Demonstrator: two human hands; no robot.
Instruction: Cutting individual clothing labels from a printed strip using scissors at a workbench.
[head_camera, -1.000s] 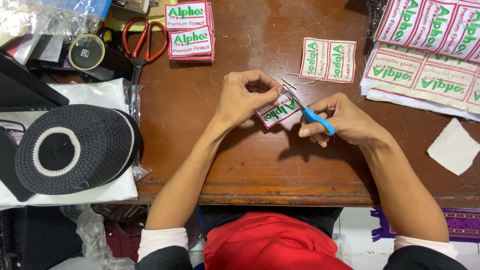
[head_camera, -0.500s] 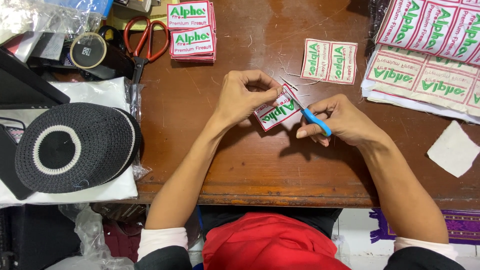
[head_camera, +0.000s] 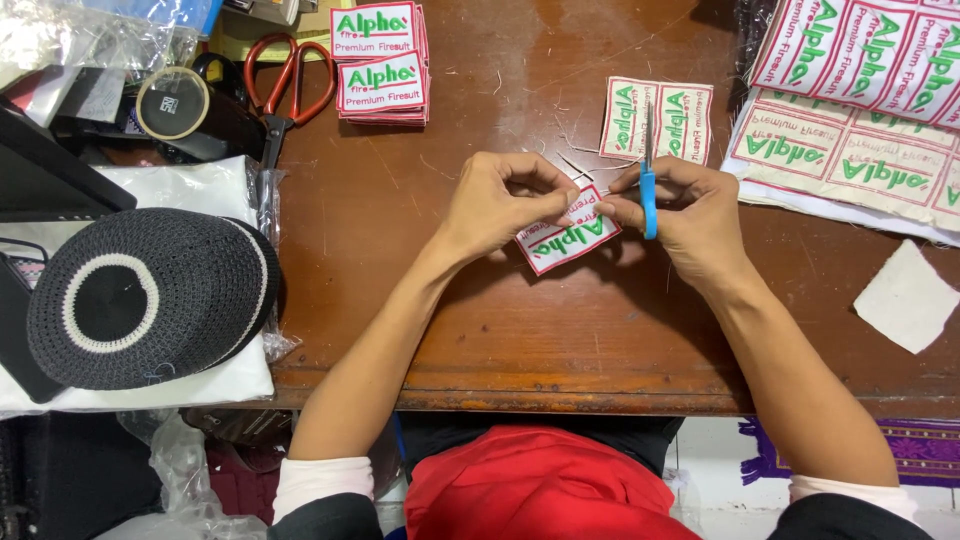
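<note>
Left hand (head_camera: 495, 205): closed in a pinch on the upper edge of a rectangular embroidered patch with red border and green lettering (head_camera: 567, 236).
Right hand (head_camera: 690, 215): curled around small blue-handled thread snips (head_camera: 649, 185), blades pointing away from the body.
Patch: held between both hands, above the brown wooden table (head_camera: 500, 330).
Beyond the right hand: two joined patches (head_camera: 657, 120) lying flat.

The left hand (head_camera: 500, 205) covers the patch's (head_camera: 566, 240) upper corner. The snips' (head_camera: 649, 185) handle sits hidden in the right hand (head_camera: 690, 215). The sheet (head_camera: 860, 95) runs off the frame.
</note>
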